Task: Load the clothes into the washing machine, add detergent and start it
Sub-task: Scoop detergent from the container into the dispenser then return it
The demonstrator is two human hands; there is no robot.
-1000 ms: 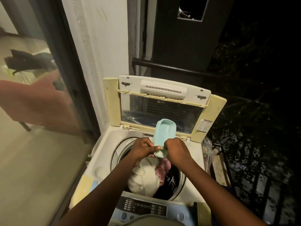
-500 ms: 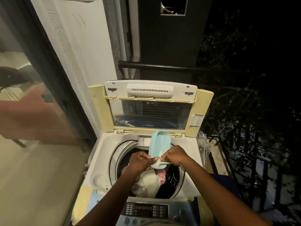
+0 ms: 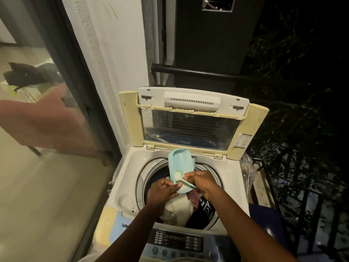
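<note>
Detergent container [image 3: 181, 165], long axis upright, gripped by both hands' fingers [image 3: 171, 183]

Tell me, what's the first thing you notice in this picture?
The pale green tub stands out first, held up over the open washing machine by the left hand and the right hand, with a little scoop at its lower end. Below the hands, white, pink and dark clothes fill the drum. Behind them the lid stands raised, and it is dark night on the right.
</note>
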